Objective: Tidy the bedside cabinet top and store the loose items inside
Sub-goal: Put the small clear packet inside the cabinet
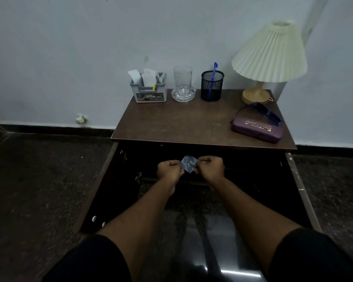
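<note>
Head view. Both hands are reaching forward at the open front of the bedside cabinet (192, 123), just below the front edge of its top. The left hand (169, 169) and the right hand (211, 168) are each grasping, with curled fingers, one side of a small clear plastic packet (189, 163), which is hanging between them in front of the dark interior and is not touching the cabinet; its contents are too small to make out. The left door (110, 190) and the right door (302, 190) are standing swung outward over the dark floor (39, 180). Along the back of the cabinet top, against the pale wall (69, 58), four things are standing in a row: a grey organiser (150, 92) holding paper slips, a drinking glass (182, 80) sitting upright in a cut-glass dish (183, 95), a black mesh cup (212, 86) holding a blue pen (214, 76) that is leaning to the right, and a lamp (270, 55) with a pleated shade in the far right corner. In front of the lamp, a purple spectacle case (257, 129) is lying flat near the right edge, and blue sunglasses (263, 112) are resting on its rear part.
</note>
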The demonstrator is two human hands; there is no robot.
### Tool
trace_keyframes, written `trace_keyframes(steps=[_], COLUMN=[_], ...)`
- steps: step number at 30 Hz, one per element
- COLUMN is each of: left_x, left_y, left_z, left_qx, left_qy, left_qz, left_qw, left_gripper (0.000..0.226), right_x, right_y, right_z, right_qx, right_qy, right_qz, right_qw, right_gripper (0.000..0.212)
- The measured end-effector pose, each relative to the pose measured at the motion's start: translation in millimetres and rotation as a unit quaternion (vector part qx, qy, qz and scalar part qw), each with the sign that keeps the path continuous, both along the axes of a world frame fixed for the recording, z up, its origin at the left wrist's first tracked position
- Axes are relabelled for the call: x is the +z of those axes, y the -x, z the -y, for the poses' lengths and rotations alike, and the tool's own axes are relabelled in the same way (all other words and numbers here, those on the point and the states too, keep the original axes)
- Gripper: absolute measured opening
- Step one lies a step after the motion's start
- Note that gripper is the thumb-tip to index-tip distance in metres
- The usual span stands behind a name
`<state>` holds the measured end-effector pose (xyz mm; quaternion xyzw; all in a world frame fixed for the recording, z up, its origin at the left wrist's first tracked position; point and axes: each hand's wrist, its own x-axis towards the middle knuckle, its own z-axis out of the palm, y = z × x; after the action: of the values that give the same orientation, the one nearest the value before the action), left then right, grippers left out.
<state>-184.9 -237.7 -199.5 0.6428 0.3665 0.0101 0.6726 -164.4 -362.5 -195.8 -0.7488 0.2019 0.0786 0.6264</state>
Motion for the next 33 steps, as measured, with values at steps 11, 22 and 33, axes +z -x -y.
trace_keyframes(steps=[11,22,33], left_x=[-37,-41,5], left_y=[-57,-65,-27], left_z=[-7,-3,27], left_qx=[-0.047,-0.08,-0.078], left_qy=[-0.029,-0.04,0.004], left_qz=[-0.056,-0.066,-0.018], left_qw=[0.997,0.994,0.997], left_gripper=[0.039,0.043,0.024], right_x=[-33,-32,15], right_y=[-64,-78,-20], right_z=[-17,-27,-5], right_qx=[0.013,0.063,0.015], right_qy=[0.036,-0.112,-0.102], right_qz=[-0.134,-0.125,-0.059], right_qw=[0.99,0.984,0.993], right_gripper=[0.042,0.037,0.006])
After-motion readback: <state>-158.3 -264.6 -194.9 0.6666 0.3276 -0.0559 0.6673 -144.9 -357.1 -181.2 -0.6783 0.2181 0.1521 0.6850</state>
